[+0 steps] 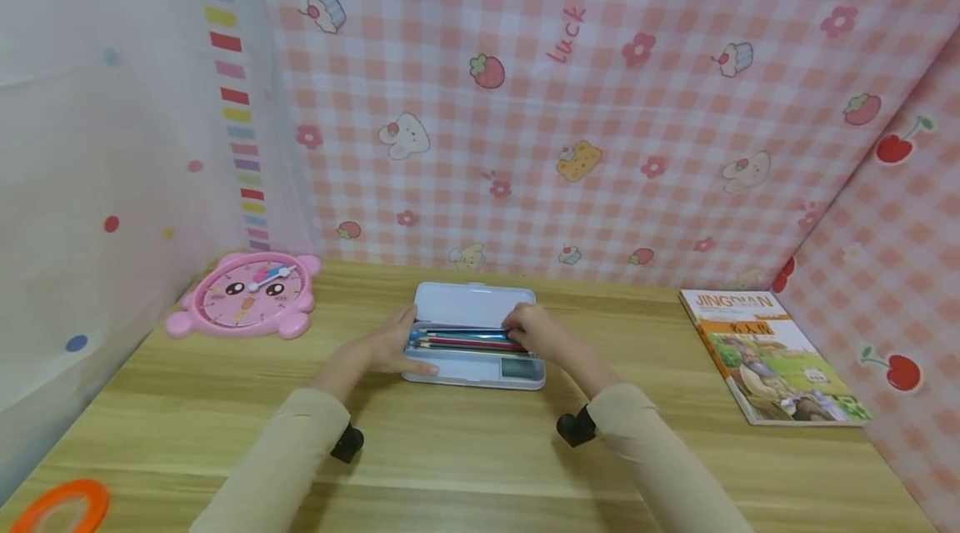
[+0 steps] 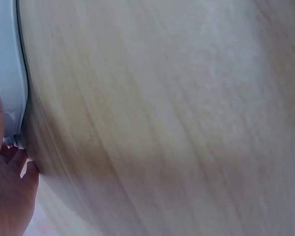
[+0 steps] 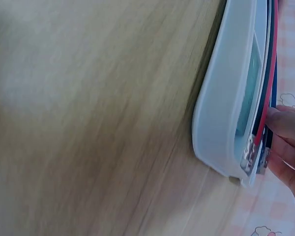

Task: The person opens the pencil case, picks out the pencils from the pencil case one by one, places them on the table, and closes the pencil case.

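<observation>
A white pencil case point(image 1: 453, 368) lies on the table with its lid point(image 1: 472, 304) folded back toward the wall. Several pencils point(image 1: 467, 342), among them a red and a blue one, lie lengthwise inside it. My left hand point(image 1: 392, 344) holds the case's left end, thumb over the front part and fingers at the back corner. At the right end, my right hand point(image 1: 537, 328) pinches a dark pencil between thumb and fingers; in the right wrist view the red pencil point(image 3: 268, 93) runs beside the thumb. A dark green patch point(image 1: 519, 368) shows in the small front-right compartment.
A pink animal-shaped clock point(image 1: 251, 293) lies at the back left. On the right is a magazine point(image 1: 772, 358). An orange ring point(image 1: 88, 500) is partly in view at the front left. Checked cloth point(image 1: 525, 116) hangs behind the wooden table point(image 1: 465, 450).
</observation>
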A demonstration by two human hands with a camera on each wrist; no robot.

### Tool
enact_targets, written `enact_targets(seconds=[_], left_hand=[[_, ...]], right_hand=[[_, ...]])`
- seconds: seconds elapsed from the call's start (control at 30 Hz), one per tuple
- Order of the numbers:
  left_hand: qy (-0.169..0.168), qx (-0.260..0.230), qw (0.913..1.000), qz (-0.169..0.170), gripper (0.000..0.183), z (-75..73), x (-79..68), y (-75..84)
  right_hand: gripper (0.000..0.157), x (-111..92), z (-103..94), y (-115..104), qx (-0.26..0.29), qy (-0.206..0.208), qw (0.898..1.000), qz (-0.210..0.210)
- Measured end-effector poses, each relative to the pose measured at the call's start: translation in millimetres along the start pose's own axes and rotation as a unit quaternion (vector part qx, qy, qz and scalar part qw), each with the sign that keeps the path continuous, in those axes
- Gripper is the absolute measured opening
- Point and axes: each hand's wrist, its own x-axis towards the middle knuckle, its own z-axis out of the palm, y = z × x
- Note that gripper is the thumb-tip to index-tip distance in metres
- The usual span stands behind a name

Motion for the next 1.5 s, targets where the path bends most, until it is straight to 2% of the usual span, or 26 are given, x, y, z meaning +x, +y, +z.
enact_targets(seconds=[0.13,0.33,0.5,0.57,0.7,0.9,1.03,1.23,1.5], left_hand=[[0.002,0.003,1.0000,-0.003,0.119,0.8,1.5,0.9],[0.002,-0.004,1.0000,-0.006,0.118,0.7,1.0,1.4],[0.000,-0.007,1.0000,-0.006,0.118,0.7,-0.1,-0.1],[0.000,-0.011,0.9999,-0.006,0.118,0.2,0.0,0.2],[0.000,-0.013,0.9999,-0.004,0.118,-0.9,-0.2,1.1],[-0.005,-0.008,0.9999,-0.008,0.119,-0.6,-1.0,1.8],[-0.004,-0.009,0.9999,-0.007,0.120,0.1,-1.0,1.4],[0.000,-0.014,0.9999,0.000,0.121,0.0,-1.0,0.3],[-0.003,-0.012,0.9999,-0.001,0.120,0.1,-1.1,-0.5]], right_hand=[[0.014,0.5,0.7,-2.3,-0.013,0.001,1.000,0.003],[0.011,0.0,1.0,-3.4,-0.076,-0.012,0.997,0.001],[0.023,-5.3,-1.8,0.3,-0.099,0.008,0.995,-0.008],[0.019,-7.9,-3.9,4.2,-0.106,0.024,0.994,-0.018],[0.011,-14.4,-8.0,14.5,-0.112,0.050,0.992,-0.030],[0.011,-31.3,-13.5,36.4,-0.123,0.087,0.988,-0.035],[0.015,-46.1,-19.4,52.7,-0.120,0.096,0.988,-0.011],[0.021,-64.4,-28.5,72.2,-0.107,0.087,0.990,0.010],[0.016,-89.0,-36.3,95.0,-0.108,0.118,0.987,0.028]])
